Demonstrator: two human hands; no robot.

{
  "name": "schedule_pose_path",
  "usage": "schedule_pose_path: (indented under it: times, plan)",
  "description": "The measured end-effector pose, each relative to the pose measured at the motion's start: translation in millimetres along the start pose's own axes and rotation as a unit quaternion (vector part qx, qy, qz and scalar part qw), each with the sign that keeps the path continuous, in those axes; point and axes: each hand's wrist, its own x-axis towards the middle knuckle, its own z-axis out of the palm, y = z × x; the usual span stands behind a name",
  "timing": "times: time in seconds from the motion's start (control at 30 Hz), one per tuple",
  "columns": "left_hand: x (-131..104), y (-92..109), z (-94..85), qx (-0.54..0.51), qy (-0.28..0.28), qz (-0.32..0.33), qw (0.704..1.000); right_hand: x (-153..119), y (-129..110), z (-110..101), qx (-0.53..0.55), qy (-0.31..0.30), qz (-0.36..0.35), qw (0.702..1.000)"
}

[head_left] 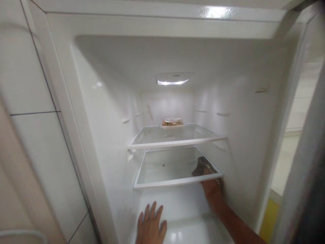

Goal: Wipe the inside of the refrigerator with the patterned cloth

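Note:
Inside a white fridge, my right hand (208,173) reaches under the lower glass shelf (175,183) at its right side. A dark, crumpled cloth (201,165) is in that hand, seen through the glass against the right wall; part of the cloth hangs by the wrist. My left hand (151,223) is low in the middle, palm down with its fingers spread, holding nothing. Above, the upper glass shelf (175,144) bears a clear wrapped food package (172,122) near the back wall.
A lit lamp (174,80) is on the fridge ceiling. Shelf ledges run along both inner walls. White tiles (33,81) with dark joints lie left of the fridge. At the right stands the open door's edge (302,169), with something yellow (270,217) beside it.

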Motion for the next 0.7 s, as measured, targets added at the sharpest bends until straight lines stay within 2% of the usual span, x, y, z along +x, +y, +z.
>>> schedule_pose_path:
  times: [0.13,0.27,0.43,0.57,0.7]
  plan:
    - [-2,-1,-0.5,0.002,0.015,0.013,1.000,-37,-10,-36,-0.055,0.006,-0.008,0.998]
    - [-2,-4,1.5,0.004,0.025,0.015,1.000,-75,-9,-69,-0.128,-0.001,-0.019,0.992]
    - [-2,-4,4.0,0.005,0.025,0.016,1.000,-117,0,-99,-0.109,-0.016,-0.042,0.993]
    - [-2,-3,1.8,0.006,0.018,0.018,1.000,-116,0,-96,-0.121,-0.024,-0.048,0.991]
    - [-2,1,-3.2,0.007,-0.002,0.007,1.000,-89,-7,-72,-0.154,-0.022,-0.028,0.987]
